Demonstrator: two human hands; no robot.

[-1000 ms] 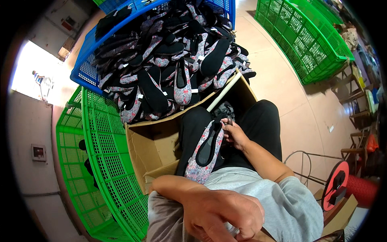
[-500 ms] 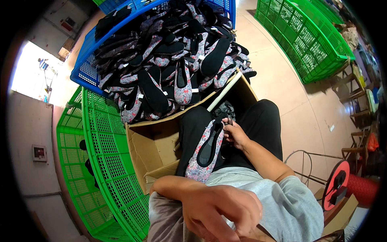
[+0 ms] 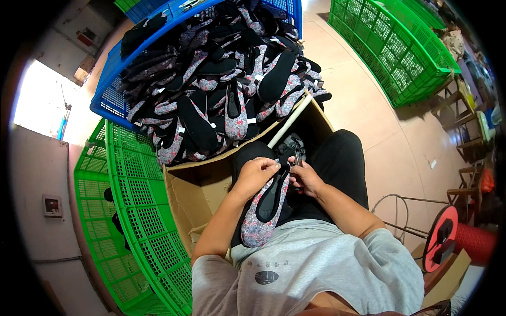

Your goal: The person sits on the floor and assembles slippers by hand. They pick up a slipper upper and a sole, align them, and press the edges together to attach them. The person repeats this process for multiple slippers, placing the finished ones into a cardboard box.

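A flowered grey-and-pink slipper [image 3: 256, 231] with a black lining lies along my lap, its toe toward my body. At its heel, my left hand [image 3: 255, 176] pinches the rim between thumb and fingertips. My right hand [image 3: 308, 180] is closed at the heel's other side, around a small dark metal tool [image 3: 298, 157] whose kind I cannot make out. Fingers partly hide the tool and the heel. Beyond my knees a big heap of matching slippers [image 3: 235, 113], some with white tags, spills out of a blue plastic crate [image 3: 108, 84].
An open cardboard box [image 3: 197, 197] stands against my knees, with a white rod [image 3: 290, 122] across its corner. Green mesh crates [image 3: 139, 195] stand at my left, and another green crate [image 3: 392, 60] at the far right. A red reel [image 3: 441, 237] sits beside my right elbow.
My left hand has moved from close to the camera down and forward to the slipper's heel, where it now pinches the rim. My right hand remains at the heel.
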